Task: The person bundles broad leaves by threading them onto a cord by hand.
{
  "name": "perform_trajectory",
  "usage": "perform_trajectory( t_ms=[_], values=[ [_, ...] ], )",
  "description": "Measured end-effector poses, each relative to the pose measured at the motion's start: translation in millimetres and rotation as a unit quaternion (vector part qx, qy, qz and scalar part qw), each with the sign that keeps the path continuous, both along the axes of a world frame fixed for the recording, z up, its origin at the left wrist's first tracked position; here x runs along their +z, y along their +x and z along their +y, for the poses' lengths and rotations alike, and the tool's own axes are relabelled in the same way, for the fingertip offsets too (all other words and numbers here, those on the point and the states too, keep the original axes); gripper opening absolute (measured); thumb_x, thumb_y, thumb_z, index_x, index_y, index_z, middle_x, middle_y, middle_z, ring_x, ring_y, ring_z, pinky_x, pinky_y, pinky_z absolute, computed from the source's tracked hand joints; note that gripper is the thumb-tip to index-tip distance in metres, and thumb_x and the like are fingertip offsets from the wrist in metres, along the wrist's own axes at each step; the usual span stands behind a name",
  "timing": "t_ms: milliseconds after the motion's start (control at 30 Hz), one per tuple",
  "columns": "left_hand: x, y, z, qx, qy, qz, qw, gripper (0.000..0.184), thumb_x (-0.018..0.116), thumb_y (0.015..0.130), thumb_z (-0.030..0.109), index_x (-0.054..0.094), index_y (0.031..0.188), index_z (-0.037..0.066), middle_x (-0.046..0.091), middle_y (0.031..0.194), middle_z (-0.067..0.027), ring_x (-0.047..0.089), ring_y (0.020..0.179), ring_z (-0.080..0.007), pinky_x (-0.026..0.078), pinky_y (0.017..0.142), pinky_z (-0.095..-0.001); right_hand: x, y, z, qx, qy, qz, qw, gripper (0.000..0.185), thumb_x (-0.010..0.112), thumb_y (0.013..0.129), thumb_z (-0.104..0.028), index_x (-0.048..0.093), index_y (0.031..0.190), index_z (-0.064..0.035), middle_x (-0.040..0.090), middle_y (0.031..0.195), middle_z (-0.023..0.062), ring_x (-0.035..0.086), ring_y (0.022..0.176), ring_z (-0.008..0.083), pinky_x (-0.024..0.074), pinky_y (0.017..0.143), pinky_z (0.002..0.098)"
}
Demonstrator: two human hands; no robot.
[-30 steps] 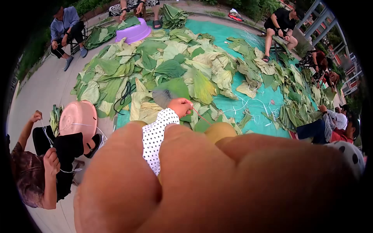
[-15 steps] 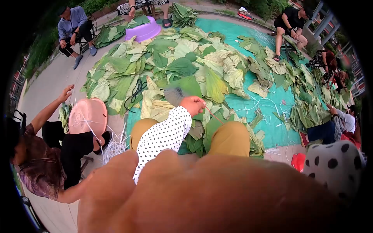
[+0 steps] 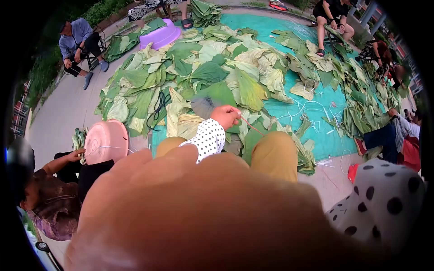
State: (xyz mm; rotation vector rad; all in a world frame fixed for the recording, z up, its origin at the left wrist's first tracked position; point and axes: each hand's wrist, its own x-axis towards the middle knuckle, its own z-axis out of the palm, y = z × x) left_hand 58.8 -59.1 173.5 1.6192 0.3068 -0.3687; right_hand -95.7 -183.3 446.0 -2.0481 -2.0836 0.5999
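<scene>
My left hand (image 3: 226,116), coming out of a white sleeve with black dots, pinches a thin red string (image 3: 251,124) between its fingertips. The string runs down to the right, toward my knee (image 3: 275,156). Beyond that hand lies a large green leaf with a dark grey patch (image 3: 212,100), part of a broad heap of big dried leaves (image 3: 185,72). Very close to the camera, my right hand (image 3: 199,212) fills the lower middle, large and blurred. Its fingertips are not clearly visible, and nothing shows in its grasp. The dotted right sleeve (image 3: 379,198) reaches in from the right.
The leaves lie over a green sheet (image 3: 289,117) with white strings (image 3: 316,108). At left a person (image 3: 54,203) sits by a pink basin (image 3: 106,141). A purple basin (image 3: 162,35) stands at the back. Other seated people (image 3: 81,43) surround the sheet.
My right hand has come further up across the view and covers more of my left forearm. The person at left has lowered an outstretched arm to the pink basin. My left hand keeps the string.
</scene>
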Motion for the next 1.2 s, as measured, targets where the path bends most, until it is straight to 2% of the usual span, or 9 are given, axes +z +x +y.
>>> perform_trajectory(
  t_ms=[233,433,567,700,767,967,1100,1167,1200],
  values=[
    [0,-1,3,0.020,-0.006,-0.003,1.000,0.016,0.064,0.085,0.018,0.066,0.091,0.004,0.066,0.082,-0.0029,0.060,0.065,-0.0096,0.048,0.057,-0.0235,13,10,-29,-0.032,-0.052,-0.013,0.998,0.016,0.060,0.073,-0.013,0.059,0.088,-0.0069,0.060,0.082,0.0072,0.062,0.071,0.0261,0.0503,0.056,0.0383],
    [11,-4,1,0.019,-0.008,-0.004,1.000,0.015,0.065,0.083,0.016,0.066,0.092,0.003,0.066,0.081,-0.0039,0.062,0.065,-0.0098,0.048,0.055,-0.0234,5,3,12,0.005,0.001,-0.013,1.000,0.015,0.059,0.073,-0.013,0.059,0.087,-0.0069,0.060,0.082,0.0071,0.062,0.070,0.0260,0.0502,0.056,0.0382],
    [-5,3,0,0.025,-0.019,-0.007,0.999,0.015,0.066,0.083,0.015,0.066,0.091,0.003,0.067,0.079,-0.0047,0.060,0.061,-0.0100,0.046,0.052,-0.0231,2,-4,-5,0.021,0.004,0.010,1.000,0.015,0.059,0.073,-0.013,0.059,0.087,-0.0069,0.059,0.082,0.0071,0.062,0.070,0.0260,0.0501,0.056,0.0381],
    [8,-3,1,0.017,-0.001,-0.016,1.000,0.014,0.066,0.083,0.015,0.066,0.090,0.002,0.066,0.078,-0.0042,0.059,0.060,-0.0094,0.047,0.055,-0.0219,12,-3,-22,0.005,-0.033,0.001,0.999,0.015,0.059,0.073,-0.013,0.059,0.087,-0.0069,0.059,0.082,0.0071,0.062,0.070,0.0259,0.0500,0.056,0.0381],
    [-16,10,2,0.013,-0.024,-0.020,0.999,0.014,0.065,0.083,0.015,0.065,0.089,0.002,0.065,0.078,-0.0038,0.060,0.061,-0.0095,0.048,0.057,-0.0228,15,3,-22,-0.008,-0.041,-0.008,0.999,0.015,0.059,0.073,-0.013,0.059,0.086,-0.0069,0.059,0.082,0.0071,0.062,0.070,0.0259,0.0500,0.056,0.0380],
    [-14,6,3,-0.004,-0.006,-0.035,0.999,0.015,0.064,0.084,0.016,0.065,0.091,0.003,0.066,0.081,-0.0038,0.062,0.064,-0.0106,0.049,0.059,-0.0243,10,5,15,0.011,-0.003,-0.014,1.000,0.015,0.059,0.073,-0.013,0.059,0.086,-0.0069,0.059,0.082,0.0070,0.062,0.070,0.0258,0.0499,0.056,0.0379],
    [19,-6,1,0.013,-0.014,-0.009,1.000,0.020,0.068,0.081,0.016,0.064,0.092,-0.001,0.066,0.085,-0.0111,0.061,0.071,-0.0135,0.049,0.062,-0.0251,5,-5,20,0.038,0.016,0.000,0.999,0.014,0.059,0.073,-0.013,0.059,0.086,-0.0069,0.059,0.081,0.0070,0.061,0.070,0.0257,0.0498,0.056,0.0379],
    [-32,14,0,0.016,-0.032,-0.025,0.999,0.014,0.065,0.083,0.015,0.067,0.090,0.003,0.066,0.078,-0.0046,0.061,0.062,-0.0096,0.048,0.053,-0.0249,6,-7,6,0.038,0.000,-0.001,0.999,0.014,0.059,0.073,-0.013,0.059,0.085,-0.0069,0.058,0.081,0.0070,0.061,0.069,0.0257,0.0497,0.056,0.0378],
    [-16,10,-1,0.018,-0.016,-0.024,0.999,0.015,0.065,0.083,0.016,0.066,0.090,0.003,0.066,0.078,-0.0041,0.061,0.062,-0.0096,0.048,0.054,-0.0247,7,-8,0,0.033,-0.009,-0.004,0.999,0.014,0.059,0.073,-0.013,0.059,0.085,-0.0069,0.058,0.081,0.0070,0.061,0.069,0.0257,0.0497,0.056,0.0378]
  ],
)
